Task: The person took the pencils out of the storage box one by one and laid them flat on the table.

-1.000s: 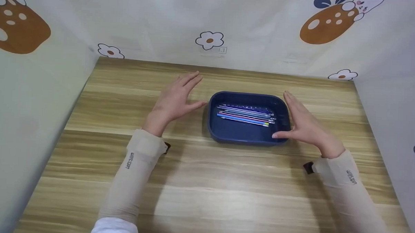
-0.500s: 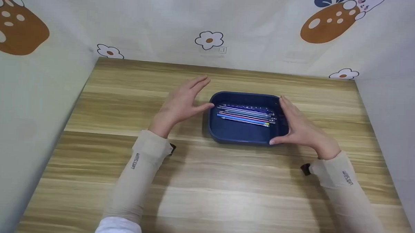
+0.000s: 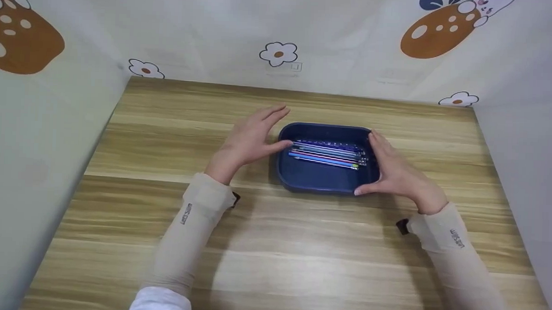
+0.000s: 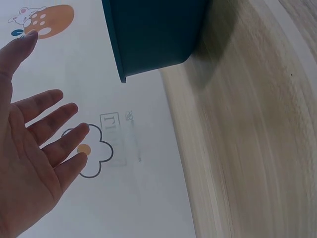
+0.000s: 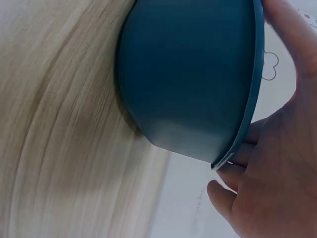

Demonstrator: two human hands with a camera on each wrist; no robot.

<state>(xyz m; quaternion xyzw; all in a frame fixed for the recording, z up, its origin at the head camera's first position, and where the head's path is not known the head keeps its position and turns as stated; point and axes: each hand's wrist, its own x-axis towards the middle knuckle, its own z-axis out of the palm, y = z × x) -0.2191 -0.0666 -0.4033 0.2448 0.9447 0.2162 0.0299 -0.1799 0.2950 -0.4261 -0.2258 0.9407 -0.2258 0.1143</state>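
Observation:
A dark blue rectangular box [image 3: 321, 180] sits on the table, looking teal in the left wrist view [image 4: 153, 34]. Several pencils [image 3: 326, 154] lie side by side in it, mostly blue and purple, eraser ends to the right. My left hand [image 3: 249, 138] is at the box's left end, fingers spread and its thumb tip overlapping the left rim. In the left wrist view its palm shows with nothing in it. My right hand [image 3: 397, 170] spans the box's right end, thumb at the near rim and fingertips at the far rim. Some right fingers are partly hidden behind the rim [image 5: 250, 106].
The wood-grain table [image 3: 281, 265] extends in front of the box and to both sides. A pale wall covering [image 3: 207, 28] with flowers and orange shapes stands behind it, and more covering lines the left and right sides.
My left hand has moved right, bringing its thumb over the left rim. The right hand has shifted left along the box's right end. The pencils lie as before.

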